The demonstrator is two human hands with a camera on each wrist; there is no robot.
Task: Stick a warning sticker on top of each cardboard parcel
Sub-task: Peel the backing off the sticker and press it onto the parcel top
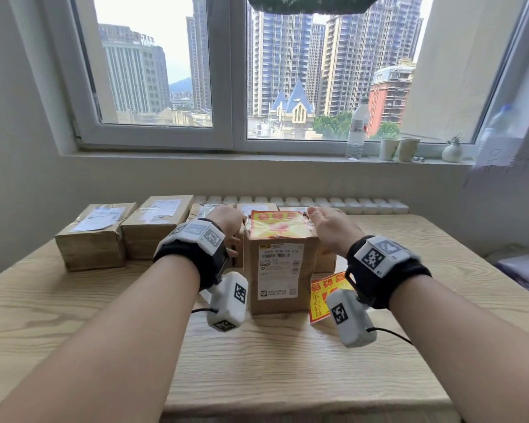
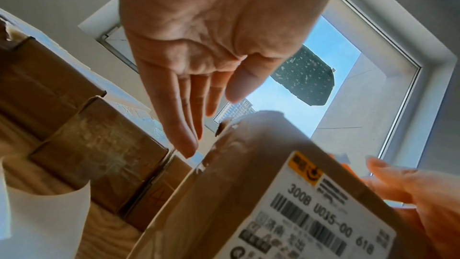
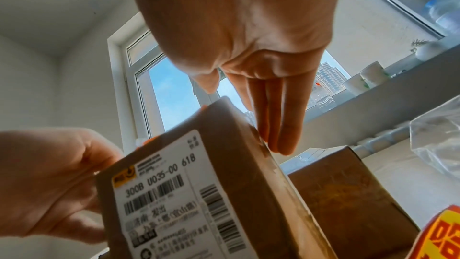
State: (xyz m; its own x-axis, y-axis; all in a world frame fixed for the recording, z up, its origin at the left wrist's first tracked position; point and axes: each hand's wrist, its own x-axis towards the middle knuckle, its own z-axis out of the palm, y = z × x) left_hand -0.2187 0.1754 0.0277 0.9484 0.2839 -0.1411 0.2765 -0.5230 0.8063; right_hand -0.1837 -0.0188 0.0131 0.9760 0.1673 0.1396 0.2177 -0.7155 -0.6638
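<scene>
A tall brown cardboard parcel (image 1: 280, 270) with a white shipping label stands in the middle of the wooden table (image 1: 257, 361). A red and yellow warning sticker (image 1: 277, 225) lies on its top. My left hand (image 1: 228, 222) is at the parcel's upper left side and my right hand (image 1: 330, 228) at its upper right side. In the wrist views the left hand's fingers (image 2: 184, 125) and the right hand's fingers (image 3: 276, 121) are straight, close beside the parcel (image 2: 248, 194) (image 3: 224, 184). I cannot tell whether they touch it. Neither hand holds anything.
Several more parcels (image 1: 95, 236) sit in a row along the table's far edge. Loose warning stickers (image 1: 324, 296) lie to the right of the tall parcel, under my right wrist. A bottle (image 1: 356, 129), cups (image 1: 399, 149) and a small vase (image 1: 452, 151) stand on the windowsill.
</scene>
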